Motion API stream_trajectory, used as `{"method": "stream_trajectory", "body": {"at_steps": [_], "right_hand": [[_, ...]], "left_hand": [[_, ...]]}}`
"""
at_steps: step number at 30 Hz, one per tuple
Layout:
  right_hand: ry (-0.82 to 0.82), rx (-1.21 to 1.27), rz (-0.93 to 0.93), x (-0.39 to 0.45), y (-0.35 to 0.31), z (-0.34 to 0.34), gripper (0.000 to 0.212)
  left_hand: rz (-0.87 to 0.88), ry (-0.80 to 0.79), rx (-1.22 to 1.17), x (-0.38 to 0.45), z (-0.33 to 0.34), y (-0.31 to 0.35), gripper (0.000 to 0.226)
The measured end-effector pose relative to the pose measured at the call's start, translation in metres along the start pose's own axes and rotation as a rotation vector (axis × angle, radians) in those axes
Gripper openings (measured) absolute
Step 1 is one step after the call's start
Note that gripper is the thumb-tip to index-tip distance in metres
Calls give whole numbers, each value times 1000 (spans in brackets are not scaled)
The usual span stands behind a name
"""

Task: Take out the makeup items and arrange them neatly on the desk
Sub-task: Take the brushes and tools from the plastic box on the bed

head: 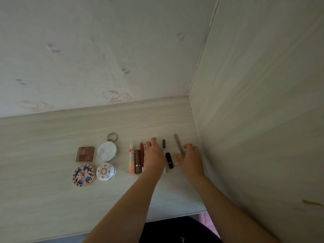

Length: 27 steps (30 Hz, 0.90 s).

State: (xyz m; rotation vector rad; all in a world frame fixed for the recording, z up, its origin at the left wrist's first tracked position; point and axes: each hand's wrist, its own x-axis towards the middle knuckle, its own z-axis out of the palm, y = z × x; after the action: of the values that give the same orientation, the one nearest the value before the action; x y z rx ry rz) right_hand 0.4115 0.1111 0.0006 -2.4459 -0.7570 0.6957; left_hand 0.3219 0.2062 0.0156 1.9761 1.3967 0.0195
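2 forearms reach from the near edge of the desk (52, 199) to a row of makeup. Left hand (154, 155) lies palm-down with fingers curled over items hidden beneath it, grip cannot be told; right hand (192, 157) has fingers curled at a small clear case (176, 157) and a grey pencil (178, 143), hold uncertain. Between the hands lie a black lipstick (169, 160) and a white pen (164, 155); left of them a brown lipstick (137, 161) and pink tube (131, 159), then, further left, 2 round compacts (106, 171), a mirror (106, 150) and a square palette (85, 153).
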Motion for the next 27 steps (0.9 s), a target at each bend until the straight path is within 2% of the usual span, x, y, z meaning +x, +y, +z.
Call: {"method": "stream_trajectory", "body": {"at_steps": [8,12,16,20,23,27], "right_hand": [[-4,-37,-11,-2,-2,-2,27],[-8,-52,-5,-5,-2,-4,28],[-36,-58,9,-11,-5,-9,33],[-79,-102,0,-21,-8,-17,39],[-87,-141,1,-32,-9,-23,41],[-39,-155,71,-53,-11,-24,43]], "left_hand": [[65,-58,110,2,-3,-3,44],[69,-78,83,0,-8,-4,49],[81,-93,78,-5,-17,-10,43],[202,-155,125,-10,-29,-13,32],[305,-144,162,-16,-37,-17,18],[394,-107,201,-29,-46,-26,35]]}}
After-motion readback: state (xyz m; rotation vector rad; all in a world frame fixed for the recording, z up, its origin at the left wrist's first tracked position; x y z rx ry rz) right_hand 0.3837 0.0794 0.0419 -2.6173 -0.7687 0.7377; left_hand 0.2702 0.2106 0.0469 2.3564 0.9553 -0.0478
